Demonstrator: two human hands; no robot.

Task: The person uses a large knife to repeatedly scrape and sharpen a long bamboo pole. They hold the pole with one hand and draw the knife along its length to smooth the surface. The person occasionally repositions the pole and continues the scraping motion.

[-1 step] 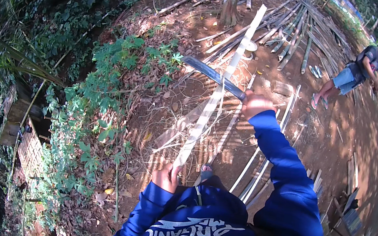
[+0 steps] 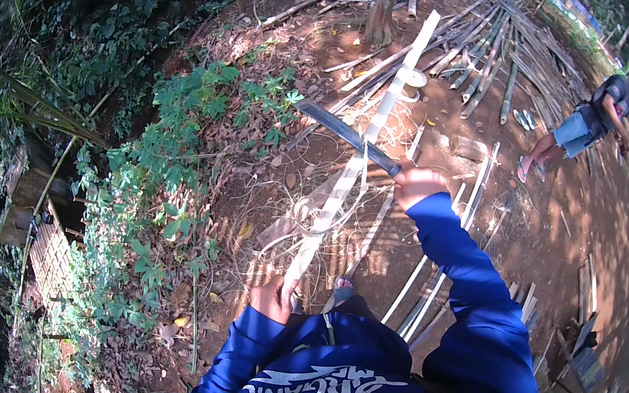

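My left hand (image 2: 272,298) is closed round the near end of a long pale bamboo strip (image 2: 333,209), which slants away from me toward the tree. In my right hand (image 2: 420,187) is the handle of a machete (image 2: 335,126). Its dark blade lies crosswise over the strip, tip to the left; whether it bites into the bamboo cannot be told. Thin peeled slivers hang and curl beside the strip below the blade.
Several bamboo poles (image 2: 491,56) lie in a heap beyond a tree trunk (image 2: 383,2). Split strips (image 2: 432,285) rest on the dirt to my right. Another person (image 2: 598,118) stands at the far right. Green plants (image 2: 177,125) border the left side.
The machete and my right hand have shifted slightly left and nearer to me along the strip. My left hand keeps its hold, and the strip's far end has moved a little.
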